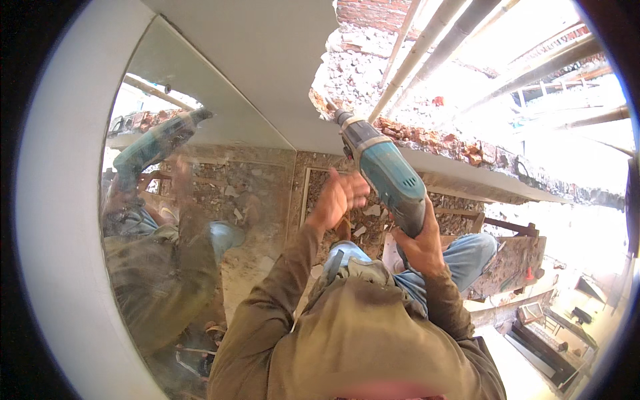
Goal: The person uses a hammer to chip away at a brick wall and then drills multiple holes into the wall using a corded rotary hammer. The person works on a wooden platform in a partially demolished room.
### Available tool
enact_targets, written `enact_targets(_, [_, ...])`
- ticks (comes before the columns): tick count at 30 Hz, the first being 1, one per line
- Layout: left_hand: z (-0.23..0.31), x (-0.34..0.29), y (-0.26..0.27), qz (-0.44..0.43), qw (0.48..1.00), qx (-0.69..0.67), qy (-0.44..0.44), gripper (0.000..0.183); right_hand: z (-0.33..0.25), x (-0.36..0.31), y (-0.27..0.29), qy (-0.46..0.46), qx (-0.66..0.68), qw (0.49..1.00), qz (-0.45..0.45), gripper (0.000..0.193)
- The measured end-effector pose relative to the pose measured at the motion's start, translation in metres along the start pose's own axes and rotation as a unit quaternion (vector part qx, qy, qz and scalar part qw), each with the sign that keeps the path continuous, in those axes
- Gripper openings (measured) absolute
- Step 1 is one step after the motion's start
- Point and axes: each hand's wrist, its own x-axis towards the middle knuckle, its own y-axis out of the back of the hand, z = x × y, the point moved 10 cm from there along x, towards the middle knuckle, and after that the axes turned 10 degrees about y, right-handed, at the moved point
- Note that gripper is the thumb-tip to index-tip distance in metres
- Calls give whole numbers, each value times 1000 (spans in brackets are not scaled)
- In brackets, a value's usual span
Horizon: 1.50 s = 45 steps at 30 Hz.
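One teal-and-grey power drill (393,175) slants toward a broken masonry edge (430,137); whether its bit (331,104) touches it cannot be told. The right hand (427,248) has its fingers clamped on the drill's dark rear end. The blurred left hand (339,198) holds nothing, thumb apart from fingers, just beside the drill's body.

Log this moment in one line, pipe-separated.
Right hand: grips teal-and-black power drill | Left hand: open, beside drill, contact unclear | Drill nose: near broken red-brick wall edge
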Motion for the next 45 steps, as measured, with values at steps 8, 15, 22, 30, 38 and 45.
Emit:
enact_targets(8, [45, 70, -77, -193, 946, -260, -25, 68, -54, -39, 38, -31, -43, 999, 10, 89])
enact_targets(15, [62, 54, -130, -170, 947, -243, -124, 50, -131, 15, 91, 52, -130, 990, 23, 89])
enact_targets(22, [102, 75, -128, -92, 923, -312, -207, 52, -196, 100, 72, 4, -110, 992, -61, 77])
enact_targets(30, [121, 72, -107, -98, 917, -323, -212, 58, -216, 129, 14, 86, -252, 953, -145, 74])
enact_targets(38, [115, 77, -106, -74, 934, -279, -211, 64, -195, 127, 25, 38, -207, 970, -124, 72])
enact_targets(45, [105, 81, -93, -102, 923, -314, -197, 55, -188, 108, 12, 129, -243, 955, -112, 74])
